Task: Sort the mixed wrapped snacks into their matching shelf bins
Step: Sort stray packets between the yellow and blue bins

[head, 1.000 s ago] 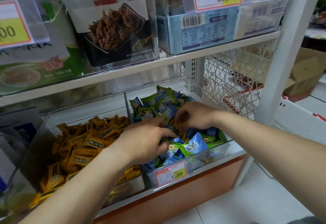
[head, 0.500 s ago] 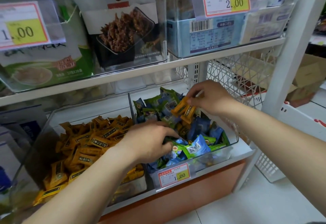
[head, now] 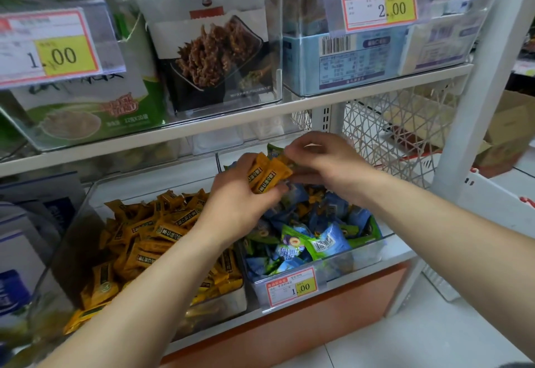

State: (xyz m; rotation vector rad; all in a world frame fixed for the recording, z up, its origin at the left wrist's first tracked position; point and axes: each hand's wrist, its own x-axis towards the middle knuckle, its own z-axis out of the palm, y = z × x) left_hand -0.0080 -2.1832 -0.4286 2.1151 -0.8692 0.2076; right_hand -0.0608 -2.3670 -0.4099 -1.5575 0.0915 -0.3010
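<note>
Though crinkly, glossy orange packets (head: 267,175) in left hand (head: 236,204)

- Lower shelf, to your left: left bin (head: 86,223), with the bar snacks (head: 150,240) in it.
- Just beside it on the right: right bin (head: 362,257), with the pillow packs (head: 318,240) in it and a price tag (head: 291,286) on its front wall.
- Above the right bin: your left hand (head: 240,199) and right hand (head: 324,162), with the held bars (head: 267,175) gripped between them.
</note>
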